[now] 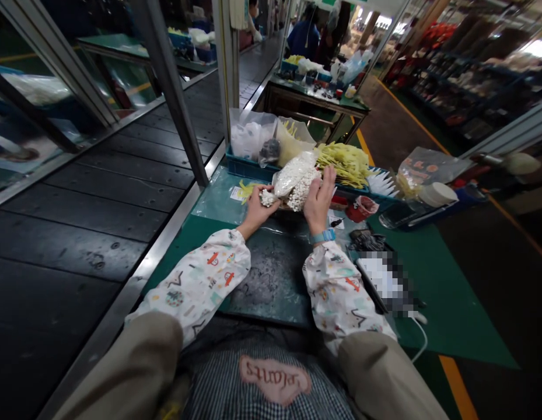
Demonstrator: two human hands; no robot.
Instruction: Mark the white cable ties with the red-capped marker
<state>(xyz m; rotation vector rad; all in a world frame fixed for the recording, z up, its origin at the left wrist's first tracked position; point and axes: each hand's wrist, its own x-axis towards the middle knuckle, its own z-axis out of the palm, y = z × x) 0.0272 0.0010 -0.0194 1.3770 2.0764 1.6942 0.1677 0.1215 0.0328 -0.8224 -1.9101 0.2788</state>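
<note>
A clear plastic bag [291, 178] of white material lies at the far side of the work mat, with a mass of small white bead-like tips [302, 191] showing beside it. My left hand [256, 211] is curled round a small cluster of the same white tips [267, 198], at the bag's left. Against the right side of the white mass rests my right hand [320, 201], its fingers stretched out and pointing away from me. Exactly what these white pieces are I cannot tell. Yellow strips [247, 190] lie just behind my left hand.
A blue tray [248, 168] behind holds bagged parts and yellow leaf-like strips [344, 163]. To the right are a red cup [362, 208], a clear jar [417, 205] and a blurred-out device [384, 280] with a cable. A dark slatted conveyor [87, 204] runs along the left, beside a metal post [172, 93].
</note>
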